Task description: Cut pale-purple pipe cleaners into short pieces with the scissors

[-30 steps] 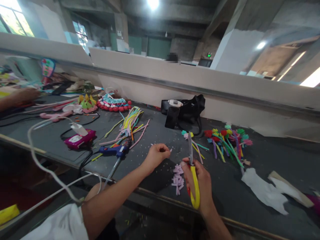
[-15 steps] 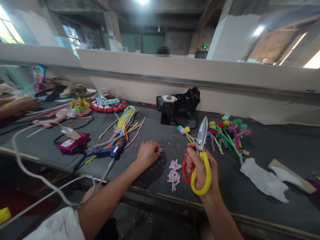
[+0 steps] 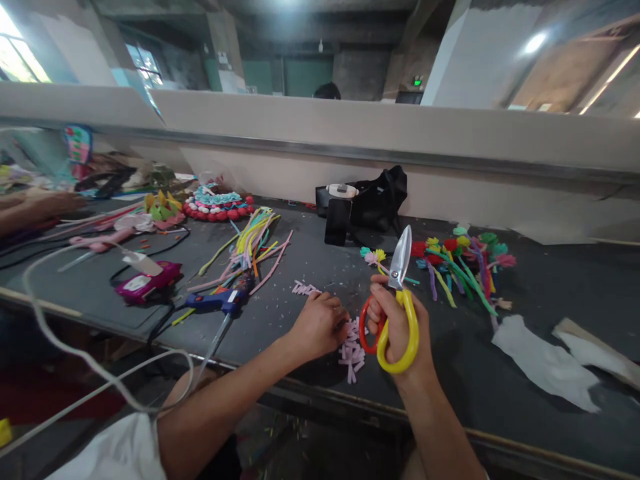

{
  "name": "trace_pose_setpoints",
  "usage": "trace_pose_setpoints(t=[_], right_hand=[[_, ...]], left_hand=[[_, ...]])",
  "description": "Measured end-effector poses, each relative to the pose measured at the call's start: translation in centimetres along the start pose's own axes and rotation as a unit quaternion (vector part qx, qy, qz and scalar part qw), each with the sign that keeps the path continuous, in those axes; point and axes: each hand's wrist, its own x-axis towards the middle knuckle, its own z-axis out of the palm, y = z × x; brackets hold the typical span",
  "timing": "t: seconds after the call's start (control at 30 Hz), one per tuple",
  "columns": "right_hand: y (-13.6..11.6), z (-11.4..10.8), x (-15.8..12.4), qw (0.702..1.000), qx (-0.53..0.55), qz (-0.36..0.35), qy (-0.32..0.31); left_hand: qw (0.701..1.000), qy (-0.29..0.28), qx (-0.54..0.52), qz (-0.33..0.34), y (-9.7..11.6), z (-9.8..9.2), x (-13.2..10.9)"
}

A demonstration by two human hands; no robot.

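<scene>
1. Right grip [image 3: 407,327]: closed around the handles of the scissors [image 3: 401,257], 1 red and 1 yellow; the blades are together, tips toward the back edge of the bench [image 3: 555,287].
2. Left grip [image 3: 320,327]: fingers curled down at the upper side of the lilac pieces [image 3: 353,363], near the front edge; I cannot tell whether it pinches 1.
3. In the way: the left grip covers part of that heap, and the red handle is just beside it. A 2nd lilac cluster [image 3: 304,288] lies just beyond the left grip.
4. Left of the hands: blue glue gun [image 3: 215,301] near the front edge, fuzzy stems [image 3: 257,243] behind it.
5. By the back edge: black bag [image 3: 387,200], dark phone [image 3: 339,223] in front.
6. Toward the right end: colourful flowers [image 3: 463,250], white cloth [image 3: 545,363].
</scene>
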Motion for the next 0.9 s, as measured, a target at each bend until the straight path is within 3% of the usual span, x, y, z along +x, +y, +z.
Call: trace_pose_setpoints(t=[0.23,0.37,0.43,0.53,0.63,0.7,0.9], right_hand=[[0.5,-0.4,0.5,1.000,-0.003,0.013,0.000],[0.4,-0.3,0.4,0.998,-0.059,0.009,0.017],[0.5,-0.2,0.3,0.994,-0.102,0.006,0.040],[0.7,-0.1,0.2,0.990,-0.135,0.001,0.053],[0.9,0.1,0.3,0.988,-0.146,-0.011,0.045],[0.9,0.2,0.3,0.985,-0.168,-0.030,0.042],[1.4,0.3,0.3,0.981,-0.184,-0.052,0.018]], left_hand=[[1.000,0.006,-0.003,-0.026,0.2,0.4,0.3],[0.988,0.058,-0.122,-0.080,0.1,-0.6,0.6],[0.956,0.092,-0.245,-0.135,0.3,-1.1,0.7],[0.855,0.114,-0.452,-0.225,0.8,-1.6,0.8],[0.773,0.116,-0.570,-0.253,1.5,-2.0,0.7],[0.758,0.116,-0.593,-0.246,1.7,-2.1,0.6],[0.755,0.084,-0.605,-0.238,1.8,-2.1,0.4]])
